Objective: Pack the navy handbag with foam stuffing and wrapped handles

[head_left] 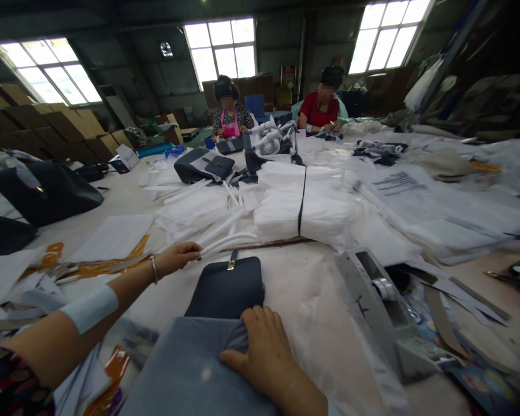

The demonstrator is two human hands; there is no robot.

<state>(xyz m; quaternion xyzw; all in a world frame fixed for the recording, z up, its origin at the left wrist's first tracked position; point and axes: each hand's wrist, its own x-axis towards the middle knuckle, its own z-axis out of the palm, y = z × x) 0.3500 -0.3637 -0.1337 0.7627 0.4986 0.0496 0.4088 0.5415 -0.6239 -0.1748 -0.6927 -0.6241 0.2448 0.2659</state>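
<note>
A dark navy leather handbag (225,289) with a small gold clasp lies on the white-covered table right in front of me. Its lower half goes into a grey fabric dust bag (177,370). My right hand (260,352) grips the gathered mouth of that grey fabric, close to the handbag's edge. My left hand (177,258) reaches out beyond the handbag, and its fingertips close on the end of a white wrapped strap (227,242). A metal bangle circles my left wrist, and a pale sleeve band sits on the forearm.
A grey metal tape dispenser (372,300) stands to my right. A strapped stack of white wrapped bundles (303,208) lies ahead among paper sheets. Further dark handbags (41,193) lie to the left. Across the table, several co-workers (320,104) handle bags, with cardboard boxes (56,124) behind.
</note>
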